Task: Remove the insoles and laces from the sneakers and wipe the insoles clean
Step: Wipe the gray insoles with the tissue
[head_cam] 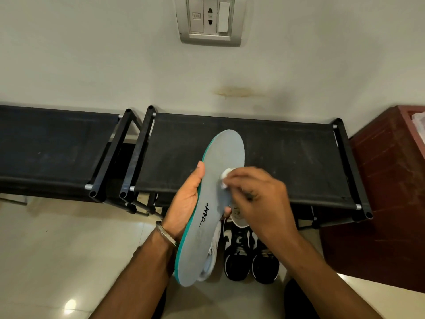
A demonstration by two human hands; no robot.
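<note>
Two hands [190, 199], one insole [213, 203], two black sneakers [250, 256] (a third, grey), two racks [276, 153].

"OAM+" on the grey insole [216, 203]

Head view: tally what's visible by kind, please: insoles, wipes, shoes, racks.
Insoles: 1, the grey insole gripped by the left hand
Wipes: 1, a white wad pinched in the right hand
Black-and-white sneakers: 2
Pale shoes, mostly hidden: at least 1
Black racks: 2
Total: 7
</note>
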